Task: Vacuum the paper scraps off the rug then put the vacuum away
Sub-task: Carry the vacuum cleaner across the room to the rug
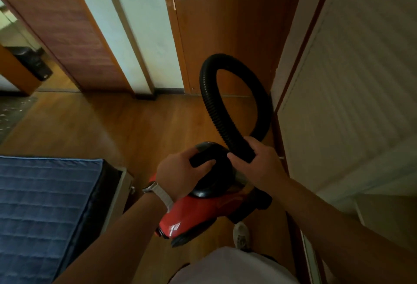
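The left hand (180, 170) grips the red vacuum (198, 213) by its top. The right hand (257, 161), just beside, clasps the hose (209, 103) looping beyond. Far left of the vacuum, the rug (11, 112) looks scrap-strewn, so carrying the vacuum there seems next.

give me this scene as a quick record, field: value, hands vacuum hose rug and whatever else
vacuum: red body, black top
hose: black, ribbed, looped up
left hand: grips handle on vacuum top
right hand: grips hose below its loop
rug: far left, pale scraps on it
mattress: blue, lower left
floor: wood
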Available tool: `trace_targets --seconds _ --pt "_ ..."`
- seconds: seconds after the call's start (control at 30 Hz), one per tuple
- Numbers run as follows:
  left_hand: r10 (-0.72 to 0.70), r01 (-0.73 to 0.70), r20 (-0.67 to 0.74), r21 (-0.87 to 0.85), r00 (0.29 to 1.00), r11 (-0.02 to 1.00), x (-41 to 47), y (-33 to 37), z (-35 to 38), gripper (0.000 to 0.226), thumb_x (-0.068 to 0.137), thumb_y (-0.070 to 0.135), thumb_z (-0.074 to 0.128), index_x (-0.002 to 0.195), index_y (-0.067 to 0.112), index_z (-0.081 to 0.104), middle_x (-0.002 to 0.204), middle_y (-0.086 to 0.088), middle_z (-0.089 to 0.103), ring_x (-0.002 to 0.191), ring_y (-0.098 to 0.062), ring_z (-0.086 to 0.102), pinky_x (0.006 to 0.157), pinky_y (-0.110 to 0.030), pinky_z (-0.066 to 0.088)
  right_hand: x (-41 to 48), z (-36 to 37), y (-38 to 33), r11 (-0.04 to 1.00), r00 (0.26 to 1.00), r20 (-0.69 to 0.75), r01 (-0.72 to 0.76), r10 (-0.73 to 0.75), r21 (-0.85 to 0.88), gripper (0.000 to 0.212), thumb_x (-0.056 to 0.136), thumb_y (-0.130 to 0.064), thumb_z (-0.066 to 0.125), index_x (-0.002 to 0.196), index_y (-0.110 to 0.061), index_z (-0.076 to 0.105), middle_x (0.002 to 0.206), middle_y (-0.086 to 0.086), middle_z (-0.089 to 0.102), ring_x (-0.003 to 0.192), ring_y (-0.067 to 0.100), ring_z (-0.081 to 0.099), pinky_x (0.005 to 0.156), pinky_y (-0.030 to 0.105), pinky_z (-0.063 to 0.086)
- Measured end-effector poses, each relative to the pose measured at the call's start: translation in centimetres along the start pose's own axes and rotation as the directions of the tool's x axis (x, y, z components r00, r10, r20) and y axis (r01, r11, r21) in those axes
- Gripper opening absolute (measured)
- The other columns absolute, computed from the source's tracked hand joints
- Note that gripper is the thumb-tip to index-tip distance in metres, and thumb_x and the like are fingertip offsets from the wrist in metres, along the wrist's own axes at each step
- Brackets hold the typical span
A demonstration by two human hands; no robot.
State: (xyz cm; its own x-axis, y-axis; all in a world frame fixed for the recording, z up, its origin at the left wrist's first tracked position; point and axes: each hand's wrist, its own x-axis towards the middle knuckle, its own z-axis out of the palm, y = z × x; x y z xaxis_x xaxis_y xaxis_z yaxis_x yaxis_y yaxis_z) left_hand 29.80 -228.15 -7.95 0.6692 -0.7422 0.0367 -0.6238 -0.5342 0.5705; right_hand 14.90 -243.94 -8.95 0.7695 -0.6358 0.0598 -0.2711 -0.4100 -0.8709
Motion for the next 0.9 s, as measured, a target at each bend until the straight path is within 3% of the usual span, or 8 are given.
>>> trace_targets --seconds 0.1,0.33,0.47,0.63,0.9 --pt "-0.048 0.05 -0.079 0.023 0.996 0.998 4.7 0.9 0.6 0.065 0.071 0.08 0.043 0.113 0.036 0.066 0.076 0.008 0.07 0.066 -0.011 0.065 0.059 -0.04 0.055 5.4 -1.7 0.8 0.999 0.999 0.019 0.029 -0.029 0.028 0.029 0.085 -0.04 0.074 0.102 -0.017 0.067 0.084 -0.001 0.069 0.077 0.01 0.066 0.068 0.043 0.059" --pt "-0.18 0.181 -0.157 -0.006 0.971 0.983 12.6 0.3 -1.3 0.04 0.077 0.067 0.061 0.097 0.033 0.069 0.066 0.009 0.065 0.059 -0.009 0.062 0.054 -0.036 0.054 15.1 -2.1 0.2 0.996 0.984 0.157 0.087 -0.09 0.026 0.028 0.083 -0.049 0.069 0.099 -0.027 0.065 0.08 -0.002 0.068 0.073 0.012 0.067 0.066 0.045 0.059" --pt "-0.194 0.195 -0.154 -0.01 0.969 0.981 17.2 -2.7 -2.3 0.051 0.074 0.075 0.052 0.099 0.035 0.069 0.067 0.01 0.066 0.058 -0.007 0.063 0.053 -0.037 0.056 20.7 0.0 -0.1 0.994 0.973 0.204 0.107 -0.112 0.036 0.021 0.087 -0.036 0.074 0.101 -0.023 0.066 0.082 -0.004 0.068 0.075 0.01 0.067 0.066 0.035 0.059" --pt "-0.207 0.208 -0.174 -0.014 0.963 0.978 22.7 -8.3 -3.2 0.061 0.07 0.081 0.042 0.098 0.034 0.069 0.066 0.009 0.066 0.058 -0.007 0.062 0.052 -0.038 0.055 28.6 4.7 -1.9 0.994 0.956 0.275 0.109 -0.099 -0.021 0.02 0.089 -0.034 0.072 0.104 -0.023 0.065 0.076 -0.007 0.063 0.069 0.006 0.063 0.057 0.016 0.049" --pt "-0.248 0.248 -0.132 -0.018 0.96 0.969 33.2 -17.6 -9.8 0.037 0.08 0.064 0.064 0.096 0.031 0.069 0.064 0.008 0.062 0.057 -0.008 0.06 0.051 -0.032 0.051 41.3 13.9 -6.5 0.994 0.957 0.281 0.088 -0.066 -0.068 0.016 0.089 -0.034 0.072 0.097 -0.022 0.064 0.07 -0.008 0.059 0.061 0.003 0.059 0.051 0.014 0.042"
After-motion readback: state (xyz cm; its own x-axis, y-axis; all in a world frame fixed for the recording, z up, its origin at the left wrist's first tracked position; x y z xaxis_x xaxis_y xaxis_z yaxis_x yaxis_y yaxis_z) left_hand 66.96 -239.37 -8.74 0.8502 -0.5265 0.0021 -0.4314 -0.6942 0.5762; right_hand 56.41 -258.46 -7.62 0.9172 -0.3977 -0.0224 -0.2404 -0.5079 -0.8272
